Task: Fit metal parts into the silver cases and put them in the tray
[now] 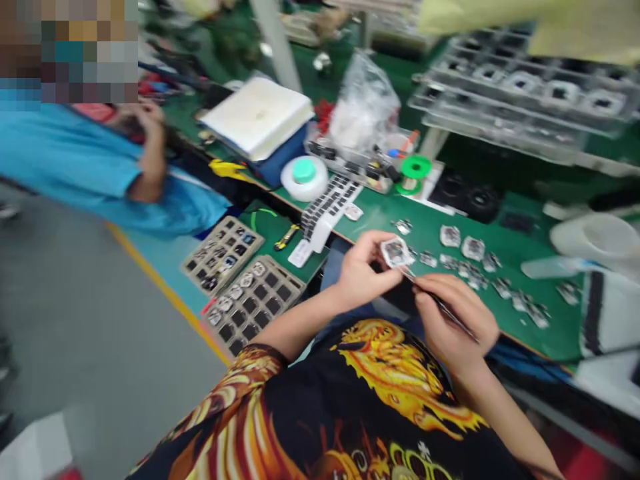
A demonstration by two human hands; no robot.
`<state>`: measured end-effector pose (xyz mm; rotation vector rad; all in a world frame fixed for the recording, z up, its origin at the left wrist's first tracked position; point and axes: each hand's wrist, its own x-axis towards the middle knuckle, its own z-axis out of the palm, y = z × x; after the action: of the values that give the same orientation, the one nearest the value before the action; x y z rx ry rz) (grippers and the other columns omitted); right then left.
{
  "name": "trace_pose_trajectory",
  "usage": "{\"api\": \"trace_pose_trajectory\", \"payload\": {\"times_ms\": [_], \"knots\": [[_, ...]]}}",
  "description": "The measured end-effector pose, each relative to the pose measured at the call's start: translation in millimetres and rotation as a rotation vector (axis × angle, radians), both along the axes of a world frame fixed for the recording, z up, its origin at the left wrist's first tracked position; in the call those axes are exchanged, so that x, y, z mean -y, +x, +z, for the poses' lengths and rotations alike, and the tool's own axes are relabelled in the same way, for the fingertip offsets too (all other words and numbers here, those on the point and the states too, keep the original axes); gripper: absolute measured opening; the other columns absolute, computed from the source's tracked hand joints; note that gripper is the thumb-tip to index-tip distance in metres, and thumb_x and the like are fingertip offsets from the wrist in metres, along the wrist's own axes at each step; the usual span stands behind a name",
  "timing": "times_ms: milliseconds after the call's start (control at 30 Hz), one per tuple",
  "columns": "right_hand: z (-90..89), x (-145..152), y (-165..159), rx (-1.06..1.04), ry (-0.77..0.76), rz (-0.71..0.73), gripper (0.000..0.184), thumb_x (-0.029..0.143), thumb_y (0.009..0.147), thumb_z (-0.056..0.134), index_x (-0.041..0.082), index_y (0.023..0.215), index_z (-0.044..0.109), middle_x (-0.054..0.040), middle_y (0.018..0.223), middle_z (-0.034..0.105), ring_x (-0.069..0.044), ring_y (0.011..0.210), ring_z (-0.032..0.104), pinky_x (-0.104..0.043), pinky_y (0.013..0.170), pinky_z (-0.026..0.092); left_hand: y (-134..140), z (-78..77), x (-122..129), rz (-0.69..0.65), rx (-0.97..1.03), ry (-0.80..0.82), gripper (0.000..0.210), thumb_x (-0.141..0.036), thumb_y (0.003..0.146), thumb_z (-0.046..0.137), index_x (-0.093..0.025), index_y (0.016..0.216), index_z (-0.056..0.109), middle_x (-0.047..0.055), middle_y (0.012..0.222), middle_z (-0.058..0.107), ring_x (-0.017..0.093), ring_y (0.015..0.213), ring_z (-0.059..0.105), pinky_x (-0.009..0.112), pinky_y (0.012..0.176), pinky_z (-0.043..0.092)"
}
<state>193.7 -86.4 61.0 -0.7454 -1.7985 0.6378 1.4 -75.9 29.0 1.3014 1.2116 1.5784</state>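
My left hand [367, 270] grips a small squarish white part with a dark, metallic middle [395, 253], thumb and fingers closed on its edge. In my right hand [457, 320] is a pair of thin metal tweezers [445, 308], held like a pen. Their tips reach the lower edge of the white part; whether they pinch anything is too small to tell. Just beyond my hands, several small metallic pieces [470, 272] lie scattered on the green bench [383, 208], with two similar white parts [473, 248] among them.
Left of me stand compartment trays [255, 300] holding similar parts, near a yellow-black cutter [287, 237]. Along the bench are a white bottle with green cap [304, 175], a green spool [416, 170] and a plastic cup [595, 237]. A co-worker in blue [100, 167] sits at left.
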Motion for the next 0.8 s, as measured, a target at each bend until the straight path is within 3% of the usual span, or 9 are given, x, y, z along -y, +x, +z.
{"api": "trace_pose_trajectory", "payload": {"times_ms": [300,567,800], "knots": [[-5.3,-3,-6,-0.045,0.09,0.005,0.037,0.006,0.095,0.077,0.023,0.128,0.077,-0.0075,0.107,0.083,-0.021,0.096,0.079,-0.041,0.085,0.065,6,-7.4,4,0.025,-0.073,0.097,0.056,-0.018,0.083,0.088,-0.023,0.132,0.063,0.004,0.115,0.075,0.014,0.097,0.079,0.025,0.083,0.065],[-11.1,-4,0,-0.038,0.106,-0.052,0.036,0.005,0.093,0.079,0.02,0.126,0.078,-0.0088,0.106,0.081,-0.02,0.091,0.077,-0.038,0.082,0.064,12,-10.4,2,0.049,-0.15,0.165,0.054,-0.014,0.082,0.083,-0.022,0.132,0.065,0.004,0.117,0.074,0.013,0.096,0.077,0.023,0.079,0.064],[-13.3,-3,2,-0.054,0.072,-0.091,0.036,0.011,0.096,0.077,0.028,0.128,0.079,-0.0051,0.105,0.082,-0.02,0.089,0.076,-0.039,0.08,0.065,16,-5.2,3,0.062,-0.229,0.193,0.052,-0.015,0.083,0.081,-0.021,0.132,0.064,0.002,0.113,0.072,0.01,0.088,0.073,0.021,0.072,0.062]]}}
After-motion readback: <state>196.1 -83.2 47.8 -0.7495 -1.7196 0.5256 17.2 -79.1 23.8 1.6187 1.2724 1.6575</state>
